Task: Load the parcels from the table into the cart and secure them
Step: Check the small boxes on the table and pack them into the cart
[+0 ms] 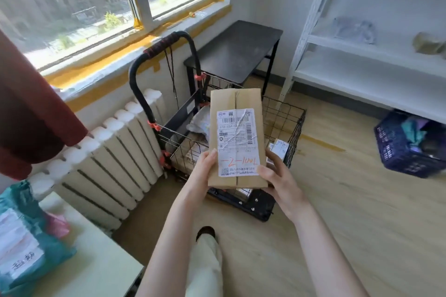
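I hold a flat brown cardboard parcel (235, 103) with a white shipping label and red handwriting above the black wire cart (293, 125). My left hand (205, 169) grips its lower left edge. My right hand (277, 178) grips its lower right corner from beneath. Inside the cart lie a white bag parcel (200, 120) and other boxes (280, 148), partly hidden by the held parcel. The cart's black handle (142, 62) with black cords hanging from it rises on the left. A teal bag parcel (26, 241) and a pink one (58, 224) rest on the white table (96, 260) at lower left.
A white radiator (103, 161) lines the wall under the window. A dark side table (236, 48) stands behind the cart. White shelving (376, 55) fills the right, with a blue crate (407, 149) on the floor under it. A red curtain (29, 108) hangs at left.
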The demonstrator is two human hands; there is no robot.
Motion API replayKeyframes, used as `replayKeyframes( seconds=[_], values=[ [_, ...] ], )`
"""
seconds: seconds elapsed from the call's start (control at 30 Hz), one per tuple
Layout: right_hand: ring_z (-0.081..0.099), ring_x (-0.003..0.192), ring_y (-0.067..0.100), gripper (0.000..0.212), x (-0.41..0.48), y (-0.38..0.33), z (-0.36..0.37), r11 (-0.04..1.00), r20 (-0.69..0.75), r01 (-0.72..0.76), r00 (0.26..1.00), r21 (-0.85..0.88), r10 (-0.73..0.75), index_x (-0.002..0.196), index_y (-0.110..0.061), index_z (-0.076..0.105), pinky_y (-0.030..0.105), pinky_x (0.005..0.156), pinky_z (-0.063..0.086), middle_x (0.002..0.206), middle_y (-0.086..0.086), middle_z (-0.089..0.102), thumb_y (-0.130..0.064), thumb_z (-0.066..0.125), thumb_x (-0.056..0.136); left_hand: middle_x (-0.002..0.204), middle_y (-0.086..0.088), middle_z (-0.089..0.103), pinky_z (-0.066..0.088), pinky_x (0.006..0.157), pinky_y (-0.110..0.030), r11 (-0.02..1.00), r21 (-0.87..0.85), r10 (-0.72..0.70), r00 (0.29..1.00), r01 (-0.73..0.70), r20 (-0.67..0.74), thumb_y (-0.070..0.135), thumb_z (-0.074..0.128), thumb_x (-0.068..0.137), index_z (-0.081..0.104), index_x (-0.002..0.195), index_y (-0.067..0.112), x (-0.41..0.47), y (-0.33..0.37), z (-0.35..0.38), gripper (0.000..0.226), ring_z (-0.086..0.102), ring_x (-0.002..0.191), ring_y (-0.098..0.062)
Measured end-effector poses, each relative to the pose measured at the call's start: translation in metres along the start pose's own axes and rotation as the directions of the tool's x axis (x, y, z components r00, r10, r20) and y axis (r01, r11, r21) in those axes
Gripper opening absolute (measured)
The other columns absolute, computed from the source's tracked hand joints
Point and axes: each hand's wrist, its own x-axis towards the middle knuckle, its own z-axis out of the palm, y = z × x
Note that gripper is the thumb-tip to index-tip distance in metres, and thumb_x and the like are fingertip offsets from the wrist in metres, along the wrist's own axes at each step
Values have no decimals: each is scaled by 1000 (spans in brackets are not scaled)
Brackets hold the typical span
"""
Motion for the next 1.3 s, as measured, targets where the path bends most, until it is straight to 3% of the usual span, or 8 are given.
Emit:
replayKeyframes(
  seconds=[0.13, 0.3, 0.5, 0.6, 0.73, 0.97, 1.1, 1.3],
  values=[
    [67, 104, 15, 86, 32, -8, -22, 1000, -56, -25, 998, -2, 24, 133, -34, 47, 39, 91, 52, 111, -6, 71, -48, 75, 53, 130, -11, 61, 43, 104, -50, 997, -37, -64, 997, 66, 47, 75, 75, 51, 40, 139, 12, 63, 2, 6, 114, 58, 120, -29],
    [62, 112, 25, 80, 89, -19, -36, 995, -175, -68, 981, 69, 79, 135, -31, 46, 40, 88, 50, 122, 6, 66, -40, 75, 61, 129, -9, 62, 40, 103, -60, 989, 47, -143, 982, 138, 127, 69, 74, 62, 40, 140, 16, 148, 6, 2, 100, 59, 119, -32],
    [65, 105, 22, 47, 153, -41, -51, 992, -293, -116, 948, 42, 124, 136, -19, 48, 33, 79, 55, 121, 8, 66, -12, 61, 91, 130, -4, 60, 46, 101, -51, 988, 54, -155, 973, 147, 172, 59, 78, 58, 26, 145, 27, 223, 16, -1, 107, 63, 113, -23],
    [65, 108, 20, 54, 186, -49, -57, 987, -352, -159, 925, -12, 144, 142, -20, 42, 47, 93, 52, 122, 5, 65, -19, 61, 92, 127, 1, 62, 52, 91, -40, 983, 85, -175, 962, 160, 211, 48, 70, 69, 22, 147, 36, 256, 16, -4, 92, 66, 106, -18],
    [59, 105, 12, 64, 220, -52, -60, 960, -433, -259, 881, -107, 190, 149, -22, 28, 38, 91, 47, 134, -2, 56, -30, 59, 94, 122, 6, 66, 55, 76, -26, 972, 145, -223, 932, 187, 287, 38, 62, 89, 30, 147, 37, 288, 12, 1, 66, 67, 103, -10],
    [57, 88, 4, 52, 265, -26, -91, 893, -511, -388, 828, -227, 230, 147, -22, 34, 25, 78, 48, 132, -1, 56, -18, 52, 99, 115, 4, 68, 55, 74, -25, 924, 260, -339, 916, 282, 213, 31, 56, 95, 48, 134, 33, 332, -27, 12, 40, 68, 100, -10],
    [57, 104, 13, 52, 289, 6, -114, 840, -505, -491, 799, -232, 327, 146, -25, 35, 35, 89, 51, 134, -2, 56, -17, 52, 98, 115, -1, 66, 56, 86, -36, 872, 324, -412, 907, 367, 81, 28, 56, 96, 49, 137, 23, 356, -64, 13, 42, 65, 104, -16],
    [59, 110, 19, 53, 312, 81, -140, 759, -516, -628, 714, -173, 473, 144, -19, 37, 33, 89, 51, 134, 2, 57, -9, 54, 94, 118, -5, 67, 54, 90, -44, 743, 467, -541, 841, 480, -5, 28, 57, 95, 54, 130, 21, 385, -133, 12, 36, 65, 103, -20]
  ],
)
